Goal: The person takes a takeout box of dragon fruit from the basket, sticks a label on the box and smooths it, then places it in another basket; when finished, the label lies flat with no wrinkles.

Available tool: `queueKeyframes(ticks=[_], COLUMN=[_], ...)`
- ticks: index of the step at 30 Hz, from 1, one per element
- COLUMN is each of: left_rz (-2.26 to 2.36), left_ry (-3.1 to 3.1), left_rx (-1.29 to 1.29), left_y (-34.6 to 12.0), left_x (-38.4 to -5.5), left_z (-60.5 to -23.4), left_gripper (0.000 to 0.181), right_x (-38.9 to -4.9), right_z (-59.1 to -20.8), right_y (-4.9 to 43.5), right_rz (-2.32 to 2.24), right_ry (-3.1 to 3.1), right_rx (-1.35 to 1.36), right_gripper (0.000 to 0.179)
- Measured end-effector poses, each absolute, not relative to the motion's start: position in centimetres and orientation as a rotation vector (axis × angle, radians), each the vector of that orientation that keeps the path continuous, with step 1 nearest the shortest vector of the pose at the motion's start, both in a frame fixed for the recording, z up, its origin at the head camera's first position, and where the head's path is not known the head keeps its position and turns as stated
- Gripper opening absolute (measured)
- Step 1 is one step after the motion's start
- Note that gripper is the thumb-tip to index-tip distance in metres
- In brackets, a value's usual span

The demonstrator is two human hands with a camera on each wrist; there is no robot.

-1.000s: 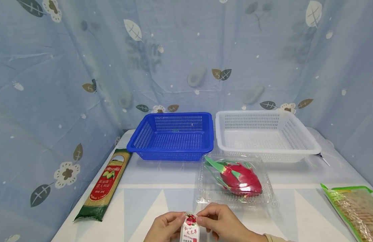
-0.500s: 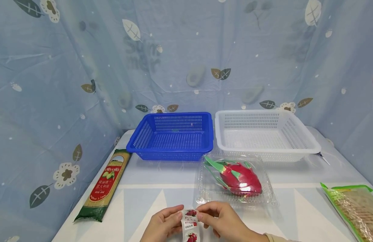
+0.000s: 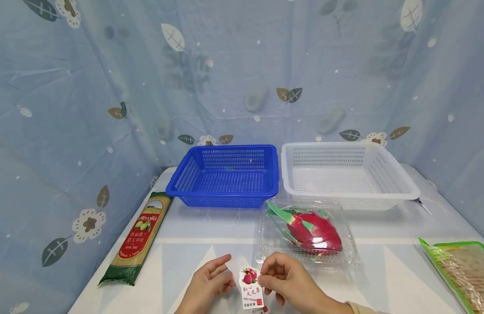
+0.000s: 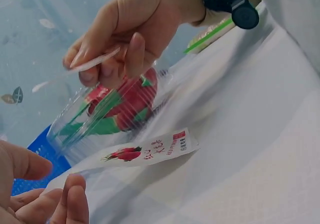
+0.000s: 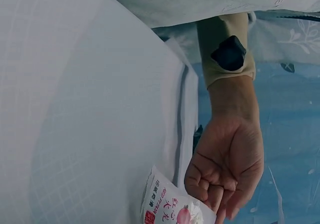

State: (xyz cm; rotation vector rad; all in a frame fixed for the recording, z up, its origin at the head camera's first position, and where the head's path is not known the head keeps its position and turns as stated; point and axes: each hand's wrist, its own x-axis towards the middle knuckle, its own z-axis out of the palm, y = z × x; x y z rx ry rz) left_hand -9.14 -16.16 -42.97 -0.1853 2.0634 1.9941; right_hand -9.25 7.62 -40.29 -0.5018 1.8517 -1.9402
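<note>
With my right hand (image 3: pixel 291 281) I pinch the edge of a white red-pitaya label (image 3: pixel 250 288) between thumb and fingers, holding it up over the near part of the surface (image 3: pixel 191 226), around the middle of its width. My left hand (image 3: pixel 206 285) is partly open just beside it, index finger reaching forward and the others bent. A strip of matching labels (image 4: pixel 150 151) runs below, one end at my left fingertips; I cannot tell whether they grip it.

Beyond my hands sits a clear plastic clamshell (image 3: pixel 265 253) with a red, green-tipped dragon fruit (image 3: pixel 316 231) inside. Right behind it, along the back edge of the surface, stand a blue basket (image 3: pixel 222 202) on the left and a white basket (image 3: pixel 383 203) on the right. A slim pointed tool (image 3: pixel 424 208) lies by the white basket's right corner. The Olivoilà spaghetti pack (image 3: pixel 136 240) lies slanted along the left edge; a green-trimmed bag (image 3: pixel 463 266) lies by the right edge, its contents beige.
</note>
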Motion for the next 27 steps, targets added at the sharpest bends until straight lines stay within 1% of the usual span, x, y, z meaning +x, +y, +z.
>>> queueKeyframes(ticks=[3,8,11,15,21,27], left_rz=[2.000,1.970,1.950,1.913,1.832,1.765], left_ry=[2.134,2.280,2.298,2.293,2.283,2.381], left_rx=[-0.273,-0.365,-0.331,-0.235,-0.068,-0.106], left_y=[-16.3,-16.9,-17.5,-18.3,-19.4,-20.0], left_x=[-10.0,-11.6,-12.5,-13.6,-15.1,-16.3], left_z=[-43.2,-43.7,-43.5,-43.0,-42.9,-43.0], left_gripper=[0.059,0.048,0.047,0.050,0.055,0.057], right_x=[-9.2,-9.1,-9.1,-9.3,-9.8,-11.1], right_z=[-40.4,-40.2,-39.8,-39.0,-38.2,-37.3], right_y=[7.7,8.1,8.6,9.6,12.4,15.3], right_rz=[-1.937,-1.915,-1.893,-1.900,-1.926,-1.899], right_ry=[1.851,1.839,1.847,1.846,1.890,2.003], right_rx=[-0.526,-0.528,-0.501,-0.448,-0.381,-0.274], right_gripper=[0.024,0.027,0.031,0.035,0.043,0.051])
